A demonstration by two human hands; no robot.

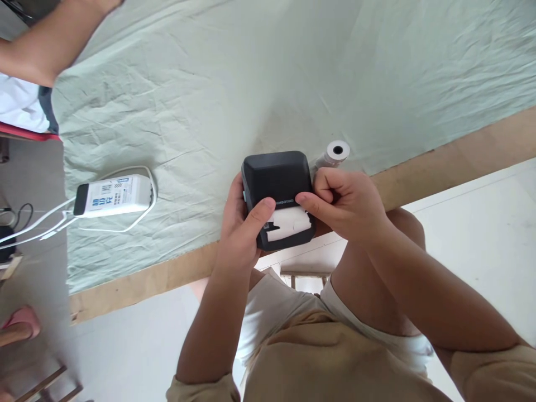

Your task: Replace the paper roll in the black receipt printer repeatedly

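A small black label printer [277,177] sits at the near edge of the table, with a strip of white paper [291,222] coming out of its front slot. My left hand [239,226] wraps around the printer's left side, thumb pressed on its front. My right hand [345,202] is closed in a fist at the printer's right front corner, thumb and fingers pinching at the paper. A white paper roll [335,153] lies on the cloth just behind my right hand.
A pale green cloth [251,72] covers the table, whose wooden edge [460,151] shows bare. A white power bank [113,195] with white cables lies at the left. Another person's arm [46,44] reaches in at the top left. My knees are below the table edge.
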